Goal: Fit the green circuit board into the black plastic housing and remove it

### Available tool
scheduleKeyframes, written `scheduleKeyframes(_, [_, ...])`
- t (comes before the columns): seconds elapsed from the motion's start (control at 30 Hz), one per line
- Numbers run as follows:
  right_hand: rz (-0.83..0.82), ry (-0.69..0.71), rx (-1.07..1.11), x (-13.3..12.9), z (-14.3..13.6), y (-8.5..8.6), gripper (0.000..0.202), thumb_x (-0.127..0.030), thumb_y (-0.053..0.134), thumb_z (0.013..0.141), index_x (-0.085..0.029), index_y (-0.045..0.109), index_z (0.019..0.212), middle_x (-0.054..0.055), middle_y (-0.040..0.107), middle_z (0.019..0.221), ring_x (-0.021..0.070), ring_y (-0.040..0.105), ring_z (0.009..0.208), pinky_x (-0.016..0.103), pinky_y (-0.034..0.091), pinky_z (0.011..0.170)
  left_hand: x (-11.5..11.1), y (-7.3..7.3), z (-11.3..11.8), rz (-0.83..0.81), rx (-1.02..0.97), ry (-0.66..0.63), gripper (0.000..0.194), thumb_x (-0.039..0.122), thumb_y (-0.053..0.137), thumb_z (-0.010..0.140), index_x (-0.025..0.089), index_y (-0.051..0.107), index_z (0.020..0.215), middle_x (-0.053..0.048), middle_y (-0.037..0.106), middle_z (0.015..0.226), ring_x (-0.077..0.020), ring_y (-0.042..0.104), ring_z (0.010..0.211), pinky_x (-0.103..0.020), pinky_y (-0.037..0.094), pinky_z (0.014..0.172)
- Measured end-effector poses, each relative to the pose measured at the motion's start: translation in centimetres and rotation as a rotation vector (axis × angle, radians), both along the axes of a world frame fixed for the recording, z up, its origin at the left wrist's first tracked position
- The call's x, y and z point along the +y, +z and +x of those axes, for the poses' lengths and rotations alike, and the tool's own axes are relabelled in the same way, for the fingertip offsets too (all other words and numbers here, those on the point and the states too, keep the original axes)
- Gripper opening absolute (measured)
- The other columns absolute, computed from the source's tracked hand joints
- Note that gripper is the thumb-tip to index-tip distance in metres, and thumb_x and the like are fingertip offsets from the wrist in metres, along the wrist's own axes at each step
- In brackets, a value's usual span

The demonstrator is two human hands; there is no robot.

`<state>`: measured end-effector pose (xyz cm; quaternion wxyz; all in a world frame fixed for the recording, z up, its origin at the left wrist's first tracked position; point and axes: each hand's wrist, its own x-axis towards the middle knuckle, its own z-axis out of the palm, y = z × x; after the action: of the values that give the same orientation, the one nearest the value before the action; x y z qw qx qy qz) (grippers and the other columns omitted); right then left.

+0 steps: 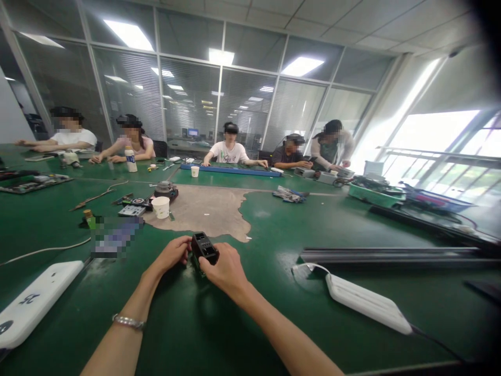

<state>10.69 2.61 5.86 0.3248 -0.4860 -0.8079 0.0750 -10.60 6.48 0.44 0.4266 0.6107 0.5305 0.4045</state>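
A small black box-shaped part [205, 247] with rectangular, socket-like openings on its upper face is held just above the green table [274, 324]. My right hand [229, 266] grips it from the right, with the thumb across its near end. On the other side, the curled fingers of my left hand [177, 253] meet its left edge, and some fingertips are hidden behind it. What exact kind of part it is, I cannot make out.
A white paper cup [160, 207] stands beside a disassembled device [167, 192] on a brown patch. White power strips lie at left [47, 297] and right [368, 303]. Dark metal rails [391, 256] and gloves [288, 195] lie to the right. Several people sit or stand across the table.
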Motion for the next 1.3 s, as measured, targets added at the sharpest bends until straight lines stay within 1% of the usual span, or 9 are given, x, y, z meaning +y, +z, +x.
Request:
scheduleKeyframes(0.13, [-0.032, -0.002, -0.047, -0.1, 0.0, -0.6, 0.028, -0.043, 0.057, 0.078, -0.017, 0.059, 0.088, 0.008, 0.061, 0.086, 0.0203, 0.056, 0.081, 0.029, 0.042, 0.073, 0.0, 0.2, 0.0, -0.019, -0.080, 0.010, 0.040, 0.031, 0.041, 0.080, 0.017, 0.055, 0.114, 0.000, 0.054, 0.076, -0.0101, 0.054, 0.054, -0.024, 0.050, 0.048])
scheduleKeyframes(0.27, [-0.047, 0.004, -0.115, -0.3, 0.1, -1.1, 0.035, -0.049, 0.059, 0.076, -0.018, 0.057, 0.093, 0.008, 0.059, 0.089, 0.0220, 0.056, 0.081, 0.031, 0.043, 0.072, 0.0, 0.3, 0.1, -0.011, -0.097, 0.054, 0.046, 0.046, 0.040, 0.085, 0.016, 0.056, 0.116, -0.001, 0.054, 0.078, -0.0102, 0.053, 0.054, -0.023, 0.048, 0.045])
scheduleKeyframes(0.5, [-0.081, 0.061, -0.064, -0.2, 0.6, -2.0, 0.048, -0.060, 0.061, 0.072, -0.019, 0.057, 0.096, 0.007, 0.055, 0.092, 0.0212, 0.055, 0.083, 0.032, 0.044, 0.074, 0.2, 0.1, 0.1, 0.001, 0.079, 0.049, 0.047, 0.058, 0.048, 0.080, 0.014, 0.061, 0.089, 0.002, 0.052, 0.060, -0.0122, 0.054, 0.051, -0.022, 0.046, 0.044])
scheduleKeyframes(0.73, [-0.114, 0.108, 0.076, -0.7, 0.4, -3.1, 0.027, -0.039, 0.063, 0.076, -0.020, 0.057, 0.094, 0.004, 0.054, 0.091, 0.0174, 0.053, 0.081, 0.028, 0.044, 0.074, 0.3, 0.2, 0.3, -0.004, 0.106, 0.037, 0.049, 0.061, 0.045, 0.081, 0.015, 0.059, 0.082, 0.002, 0.051, 0.060, -0.0129, 0.055, 0.051, -0.024, 0.047, 0.046])
scheduleKeyframes(0.9, [-0.053, 0.120, 0.162, -0.8, 0.3, -1.5, 0.016, -0.031, 0.060, 0.076, -0.019, 0.057, 0.087, 0.003, 0.056, 0.085, 0.0178, 0.052, 0.084, 0.026, 0.042, 0.074, 0.3, 0.1, 0.4, -0.057, 0.002, 0.041, 0.055, 0.062, 0.036, 0.085, 0.013, 0.059, 0.084, 0.001, 0.051, 0.058, -0.0125, 0.053, 0.050, -0.024, 0.048, 0.047])
scheduleKeyframes(1.0, [-0.002, 0.116, 0.216, -0.2, 0.9, -0.1, 0.016, -0.028, 0.058, 0.077, -0.020, 0.058, 0.091, 0.003, 0.059, 0.087, 0.0179, 0.053, 0.087, 0.026, 0.041, 0.077, 0.1, 0.3, 0.3, -0.063, -0.040, 0.042, 0.055, 0.059, 0.036, 0.085, 0.011, 0.061, 0.090, -0.001, 0.054, 0.063, -0.0120, 0.054, 0.051, -0.024, 0.048, 0.048])
scheduleKeyframes(1.1, [0.003, 0.023, 0.235, 1.2, 2.1, 0.5, 0.023, -0.026, 0.057, 0.076, -0.020, 0.058, 0.098, 0.004, 0.061, 0.095, 0.0181, 0.054, 0.091, 0.027, 0.040, 0.080, 0.0, 0.7, 0.3, -0.047, -0.046, 0.015, 0.045, 0.047, 0.041, 0.084, 0.012, 0.061, 0.106, -0.003, 0.057, 0.078, -0.0122, 0.056, 0.058, -0.025, 0.050, 0.051])
scheduleKeyframes(1.17, [-0.062, -0.065, 0.183, 2.4, 3.2, 0.2, 0.022, -0.028, 0.056, 0.076, -0.020, 0.059, 0.096, 0.004, 0.063, 0.093, 0.0190, 0.056, 0.089, 0.027, 0.041, 0.078, -0.1, 0.9, 0.3, -0.047, -0.001, -0.022, 0.042, 0.033, 0.047, 0.078, 0.016, 0.058, 0.115, -0.004, 0.058, 0.085, -0.0123, 0.056, 0.061, -0.025, 0.050, 0.052])
scheduleKeyframes(1.3, [-0.194, -0.171, -0.004, 3.9, 5.0, -1.2, 0.022, -0.035, 0.057, 0.074, -0.018, 0.058, 0.088, 0.008, 0.063, 0.084, 0.0217, 0.059, 0.081, 0.029, 0.040, 0.070, -0.1, 0.9, 0.2, -0.046, 0.114, -0.073, 0.056, 0.017, 0.048, 0.065, 0.018, 0.055, 0.120, -0.004, 0.059, 0.092, -0.0120, 0.056, 0.062, -0.025, 0.050, 0.053])
